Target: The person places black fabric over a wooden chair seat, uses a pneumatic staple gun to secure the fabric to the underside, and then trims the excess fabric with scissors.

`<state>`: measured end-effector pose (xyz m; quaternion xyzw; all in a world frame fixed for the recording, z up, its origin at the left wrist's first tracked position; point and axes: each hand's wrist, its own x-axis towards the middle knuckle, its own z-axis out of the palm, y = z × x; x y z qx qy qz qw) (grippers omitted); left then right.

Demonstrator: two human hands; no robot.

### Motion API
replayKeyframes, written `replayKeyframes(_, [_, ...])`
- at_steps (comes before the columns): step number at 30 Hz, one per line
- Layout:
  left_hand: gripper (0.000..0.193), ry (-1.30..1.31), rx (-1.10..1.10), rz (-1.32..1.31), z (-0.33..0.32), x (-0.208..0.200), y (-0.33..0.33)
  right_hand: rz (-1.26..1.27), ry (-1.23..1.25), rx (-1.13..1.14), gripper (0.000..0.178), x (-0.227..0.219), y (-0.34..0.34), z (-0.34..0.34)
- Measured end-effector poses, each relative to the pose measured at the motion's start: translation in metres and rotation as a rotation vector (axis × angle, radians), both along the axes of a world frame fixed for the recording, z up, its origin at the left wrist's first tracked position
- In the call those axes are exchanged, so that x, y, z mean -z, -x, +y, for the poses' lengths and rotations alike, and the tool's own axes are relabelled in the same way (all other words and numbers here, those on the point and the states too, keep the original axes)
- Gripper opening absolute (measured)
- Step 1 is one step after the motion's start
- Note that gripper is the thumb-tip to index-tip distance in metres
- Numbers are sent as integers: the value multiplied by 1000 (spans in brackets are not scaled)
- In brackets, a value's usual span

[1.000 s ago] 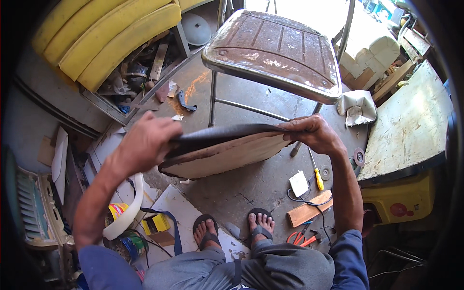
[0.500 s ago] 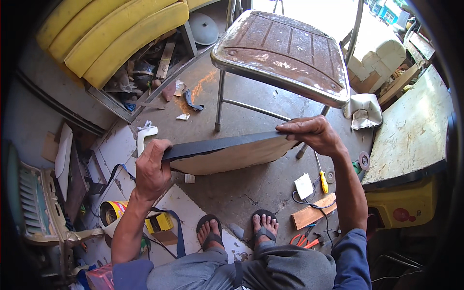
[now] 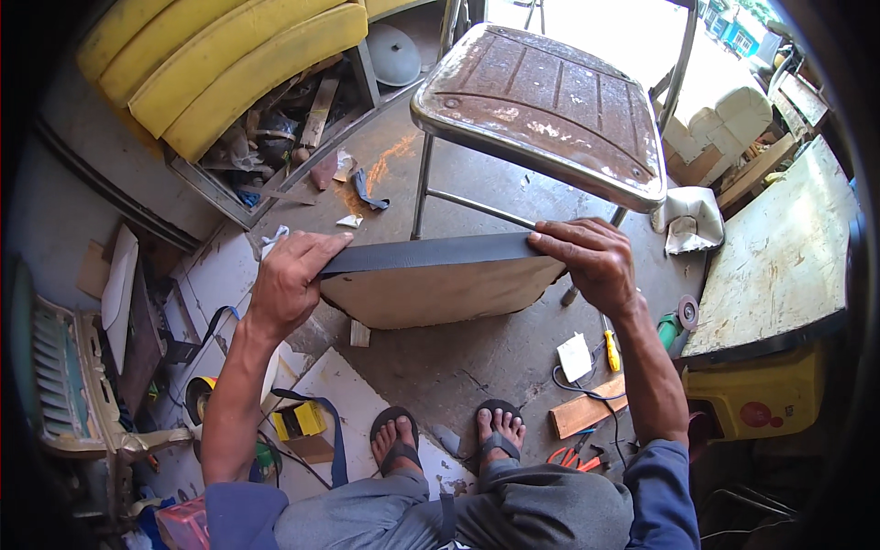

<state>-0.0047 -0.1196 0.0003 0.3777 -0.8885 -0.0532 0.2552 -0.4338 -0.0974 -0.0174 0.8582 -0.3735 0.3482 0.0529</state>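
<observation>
Item: one dark-edged panel (image 3: 440, 298), pale face toward the person, a dark covering (image 3: 431, 255) along its top edge. Location: between the two hands, beyond the feet (image 3: 500, 429) and nearer the person than the chair. Long axis: left to right, the right end slightly higher in view. Whether its lower rim meets the floor (image 3: 440, 367) cannot be told.

Left hand (image 3: 289, 282): fingers clamped on the panel's left end. Right hand (image 3: 591, 261): fingers clamped on the right end, thumb side at the top edge. Neither hand is nearer; both touch it.

Beyond: one chair (image 3: 550, 110), metal-framed, its brown seat worn and flaking.

Floor, right: yellow-handled screwdriver (image 3: 612, 350); white piece (image 3: 575, 357); wooden block (image 3: 582, 412), a dark cord across it; green power tool (image 3: 671, 330) with a disc.

Floor, left: small yellow box (image 3: 302, 420), open.

Markings: yellow casing (image 3: 807, 385), far right, bears a red round mark (image 3: 757, 411); any lettering there is too small to tell.
</observation>
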Motion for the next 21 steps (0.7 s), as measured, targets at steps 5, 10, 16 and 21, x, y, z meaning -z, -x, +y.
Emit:
replayKeyframes(5, [58,239,115,-280,-18,2,-23,34,205,60,42,19,-10,-3])
replayKeyframes(10, [56,465,222,-539,-4,-8,-31,72,256,97,38,27,-10,4])
replayKeyframes(16, [55,106,228,-662,0,-74,2,100,266,53,36,22,-16,10])
replayKeyframes(21, [40,-140,226,-10,-24,-47,104,103,269,59,36,31,-10,10])
